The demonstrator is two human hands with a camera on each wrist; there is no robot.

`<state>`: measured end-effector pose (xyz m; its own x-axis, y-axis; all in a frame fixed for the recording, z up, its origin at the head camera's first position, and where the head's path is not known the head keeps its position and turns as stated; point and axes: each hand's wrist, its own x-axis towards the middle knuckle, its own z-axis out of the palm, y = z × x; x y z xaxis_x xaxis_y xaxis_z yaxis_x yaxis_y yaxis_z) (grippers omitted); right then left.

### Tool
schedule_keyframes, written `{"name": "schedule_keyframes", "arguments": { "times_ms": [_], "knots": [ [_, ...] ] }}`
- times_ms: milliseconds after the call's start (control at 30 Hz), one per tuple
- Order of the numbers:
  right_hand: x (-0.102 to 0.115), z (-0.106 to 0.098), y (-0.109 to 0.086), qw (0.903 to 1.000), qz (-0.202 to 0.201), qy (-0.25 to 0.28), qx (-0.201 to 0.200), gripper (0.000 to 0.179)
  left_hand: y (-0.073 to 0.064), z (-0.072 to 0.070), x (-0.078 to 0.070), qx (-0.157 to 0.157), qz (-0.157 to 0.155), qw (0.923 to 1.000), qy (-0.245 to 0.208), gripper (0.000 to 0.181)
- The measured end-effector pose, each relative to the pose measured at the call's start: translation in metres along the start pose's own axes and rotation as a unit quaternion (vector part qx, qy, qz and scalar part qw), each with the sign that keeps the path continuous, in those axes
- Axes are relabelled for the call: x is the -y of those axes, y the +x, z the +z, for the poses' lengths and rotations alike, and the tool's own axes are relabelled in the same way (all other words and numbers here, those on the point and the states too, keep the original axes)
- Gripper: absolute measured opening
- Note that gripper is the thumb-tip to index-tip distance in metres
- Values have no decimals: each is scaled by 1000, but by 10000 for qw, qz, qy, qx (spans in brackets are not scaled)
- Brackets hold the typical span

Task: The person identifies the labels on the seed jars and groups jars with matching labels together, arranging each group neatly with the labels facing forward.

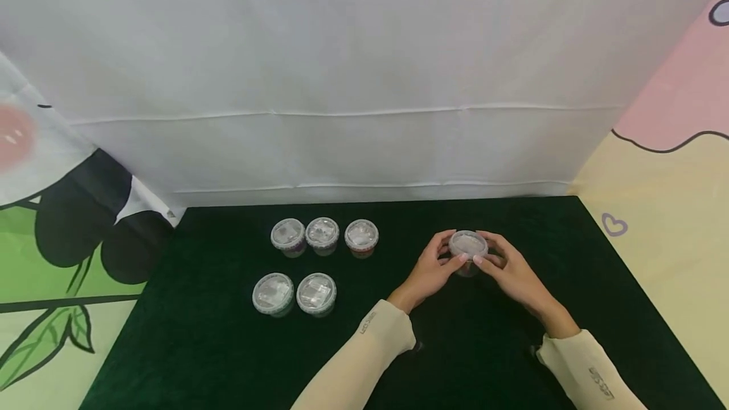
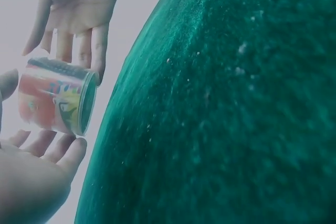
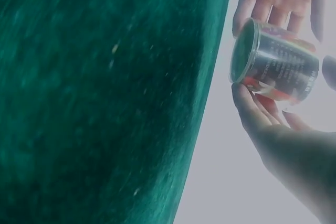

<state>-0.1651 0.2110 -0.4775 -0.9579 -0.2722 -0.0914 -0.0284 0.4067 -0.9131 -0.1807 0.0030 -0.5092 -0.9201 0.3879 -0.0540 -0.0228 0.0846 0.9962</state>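
Observation:
Both hands hold a small round plastic tub (image 1: 468,245) with a clear lid, at the right of the dark green table. My left hand (image 1: 424,277) grips its left side and my right hand (image 1: 515,277) its right, with the thumbs at the near side. In the left wrist view, the tub (image 2: 52,98) has a printed label in red and yellow. Small white print on a dark panel shows on the tub (image 3: 283,64) in the right wrist view. Its base appears lifted off the cloth. The lid is hidden in both wrist views.
Left of the hands, three lidded tubs stand in a back row, among them one with reddish contents (image 1: 361,236). Two more tubs, including a front one (image 1: 316,293), stand nearer. A white cloth (image 1: 364,81) hangs behind the green table (image 1: 216,359); printed cloths hang at both sides.

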Motion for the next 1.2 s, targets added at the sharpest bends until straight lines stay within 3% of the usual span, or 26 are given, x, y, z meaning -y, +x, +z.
{"name": "schedule_keyframes", "arguments": {
  "times_ms": [267, 433, 667, 900, 1200],
  "knots": [
    [9, 11, -4, 9993, -72, 157, 322, 61, -18, -11, -5, 65, -54, 9999, -107, 61],
    [14, 20, -6, 9982, -173, 273, 507, 59, -31, -17, -8, -184, -34, 9996, -213, 57],
    [20, 34, -6, 9984, -207, 316, 431, 56, -43, -21, -13, -556, -43, 9980, -306, 54],
    [27, 43, -6, 9980, -119, 381, 495, 58, -52, -22, -15, -880, 5, 9961, -49, 54],
    [31, 49, -7, 9966, -81, 508, 647, 57, -64, -29, -19, -861, -67, 9962, 78, 55]
  ]
}}
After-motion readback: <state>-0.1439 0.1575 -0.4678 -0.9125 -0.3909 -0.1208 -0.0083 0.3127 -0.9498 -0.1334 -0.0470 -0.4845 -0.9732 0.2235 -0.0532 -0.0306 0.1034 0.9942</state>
